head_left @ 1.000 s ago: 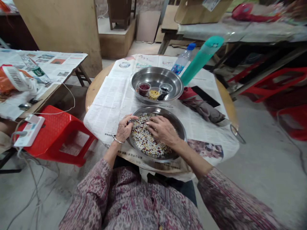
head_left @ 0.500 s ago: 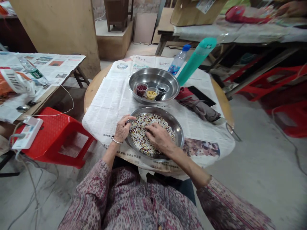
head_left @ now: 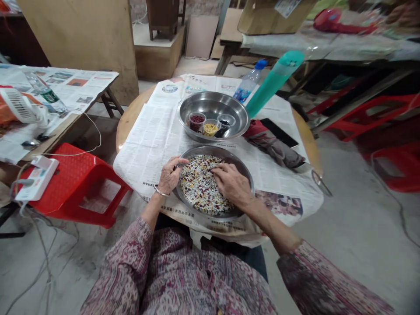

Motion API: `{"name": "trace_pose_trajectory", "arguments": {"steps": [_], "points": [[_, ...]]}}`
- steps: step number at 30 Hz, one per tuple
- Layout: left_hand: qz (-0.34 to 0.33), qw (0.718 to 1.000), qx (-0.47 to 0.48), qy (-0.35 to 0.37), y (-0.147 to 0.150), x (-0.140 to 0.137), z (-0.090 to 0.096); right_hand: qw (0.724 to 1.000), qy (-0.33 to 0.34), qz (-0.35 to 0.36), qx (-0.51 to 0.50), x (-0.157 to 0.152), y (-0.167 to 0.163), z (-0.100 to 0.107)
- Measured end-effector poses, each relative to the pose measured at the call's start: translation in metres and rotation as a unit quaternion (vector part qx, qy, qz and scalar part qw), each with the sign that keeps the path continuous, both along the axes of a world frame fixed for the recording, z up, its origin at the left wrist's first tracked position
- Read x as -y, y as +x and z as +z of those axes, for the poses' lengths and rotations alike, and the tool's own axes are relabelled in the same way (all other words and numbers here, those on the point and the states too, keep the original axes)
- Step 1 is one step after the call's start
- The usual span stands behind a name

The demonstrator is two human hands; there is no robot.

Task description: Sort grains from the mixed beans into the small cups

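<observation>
A shallow steel basin (head_left: 248,175) sits close to me on the newspaper-covered round table, with a mix of white, dark red, yellow and black grains and beans (head_left: 198,186) spread over its bottom. My left hand (head_left: 169,176) grips its left rim, thumb over the edge. Over the right part of the mix is my right hand (head_left: 232,183), thumb and fingertips pinched together; whatever is between them is too small to make out. Just behind stands a second steel basin (head_left: 213,103) holding clear cups of red beans (head_left: 197,118), yellow kernels (head_left: 210,128) and black beans (head_left: 226,120).
Behind the far basin are a plastic bottle (head_left: 246,83) and a tall green container (head_left: 275,83). A folded umbrella (head_left: 275,146) and a dark phone-like slab (head_left: 278,132) lie right. A red stool (head_left: 82,183) with a power strip (head_left: 37,179) stands left.
My right hand has moved to the right across the mix, fingertips still pinched. My left hand keeps its hold on the rim. The view has shifted slightly.
</observation>
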State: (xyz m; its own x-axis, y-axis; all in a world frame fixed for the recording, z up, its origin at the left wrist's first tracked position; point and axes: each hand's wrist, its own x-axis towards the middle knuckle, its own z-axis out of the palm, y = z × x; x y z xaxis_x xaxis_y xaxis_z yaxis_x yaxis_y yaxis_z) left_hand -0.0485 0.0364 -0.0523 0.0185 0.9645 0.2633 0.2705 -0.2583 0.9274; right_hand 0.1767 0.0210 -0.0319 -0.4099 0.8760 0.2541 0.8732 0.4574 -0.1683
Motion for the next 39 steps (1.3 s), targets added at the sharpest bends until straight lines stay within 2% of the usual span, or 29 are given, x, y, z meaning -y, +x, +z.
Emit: {"name": "trace_pose_trajectory", "arguments": {"steps": [4, 7, 12, 18, 22, 25, 30, 36, 39], "points": [[-0.002, 1.000, 0.002, 0.003, 0.000, -0.001, -0.001, 0.996, -0.017, -0.070, 0.043, 0.009, 0.020, 0.001], [0.001, 1.000, 0.001, -0.001, 0.000, -0.001, -0.001, 0.996, -0.041, -0.070, 0.032, 0.028, 0.022, 0.001], [0.001, 1.000, -0.004, -0.002, 0.000, -0.001, -0.001, 0.992, -0.093, 0.003, -0.080, 0.048, -0.002, -0.002], [0.006, 1.000, -0.008, -0.003, 0.000, -0.001, -0.001, 0.960, -0.135, 0.117, -0.214, 0.045, -0.043, -0.002], [0.004, 1.000, -0.011, 0.000, 0.000, -0.001, 0.000, 0.947, -0.152, 0.205, -0.195, 0.040, -0.050, 0.002], [0.002, 1.000, -0.011, 0.002, 0.000, 0.000, 0.000, 0.956, -0.124, 0.233, -0.131, 0.032, -0.049, 0.005], [0.001, 1.000, 0.000, -0.002, 0.000, 0.000, 0.000, 0.977, -0.074, 0.177, -0.089, 0.009, -0.030, 0.003], [0.002, 1.000, -0.005, 0.001, 0.000, -0.001, -0.002, 0.996, -0.023, -0.012, -0.080, -0.022, 0.010, -0.006], [0.004, 1.000, -0.006, 0.000, 0.000, -0.002, -0.002, 0.995, -0.005, -0.070, -0.066, -0.034, 0.010, -0.009]]}}
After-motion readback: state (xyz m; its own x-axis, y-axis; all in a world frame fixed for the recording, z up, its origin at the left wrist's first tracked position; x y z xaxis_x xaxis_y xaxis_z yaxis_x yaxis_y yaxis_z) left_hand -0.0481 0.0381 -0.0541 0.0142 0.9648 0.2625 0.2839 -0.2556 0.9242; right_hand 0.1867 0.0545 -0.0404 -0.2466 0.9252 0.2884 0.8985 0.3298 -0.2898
